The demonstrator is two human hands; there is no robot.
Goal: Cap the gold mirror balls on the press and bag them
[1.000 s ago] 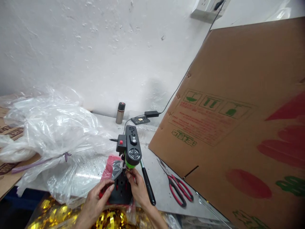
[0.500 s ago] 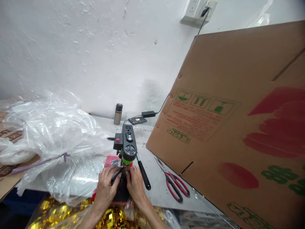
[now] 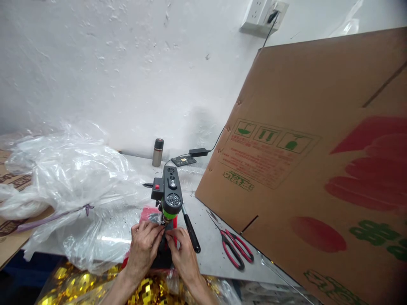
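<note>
A small black bench drill press (image 3: 172, 186) with a green collar and a red switch stands near the table's front edge. Its black-gripped lever (image 3: 191, 234) slopes down on the right side. Just below the collar, my left hand (image 3: 144, 245) has its thumb and fingers pinched together. My right hand (image 3: 183, 253) is closed too, its fingertips almost meeting the left ones over the dark base. Whatever they hold is too small and hidden to name. Pink-red material and a bit of clear plastic (image 3: 155, 218) lie behind my left fingers.
Red-handled scissors (image 3: 237, 250) lie right of the press, beside a large leaning cardboard box (image 3: 270, 148). Clear plastic bags (image 3: 79, 190) heap on the left. A bottle (image 3: 157, 152) and black adapter (image 3: 198, 152) stand behind. Gold mirrored balls (image 3: 149, 290) sit below the front edge.
My right hand has drawn slightly back toward me and its fingers are more bent. My left fingers have closed in nearer the right fingertips. The press and lever look unmoved.
</note>
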